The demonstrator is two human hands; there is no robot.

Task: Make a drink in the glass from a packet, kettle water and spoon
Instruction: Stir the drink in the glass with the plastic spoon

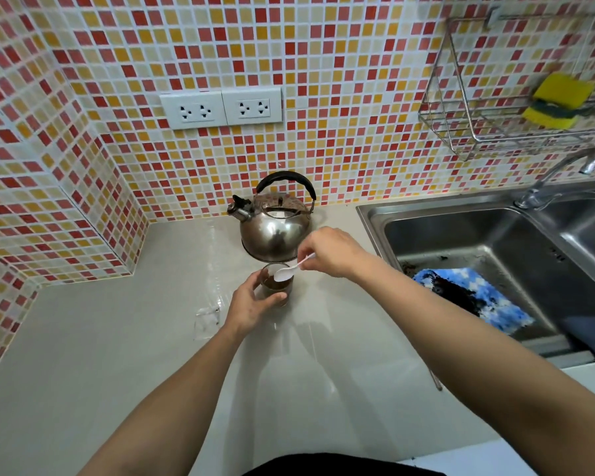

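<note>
A small clear glass [278, 282] holding dark brown liquid stands on the pale counter [117, 338]. My left hand [253, 304] wraps around its near side. My right hand [330, 252] pinches the handle of a white plastic spoon [287, 272], whose bowl hovers at the glass's rim. Just behind the glass sits a steel kettle [273, 231] with a black handle, its spout pointing left. A clear, torn packet [207, 321] lies flat on the counter left of my left wrist.
A steel sink [488, 242] lies to the right with a blue and white cloth [474, 300] in it and a tap [560, 176] behind. A wire rack [488, 132] with a yellow sponge [560, 97] hangs above. Tiled walls close in the back and left, with sockets [220, 108].
</note>
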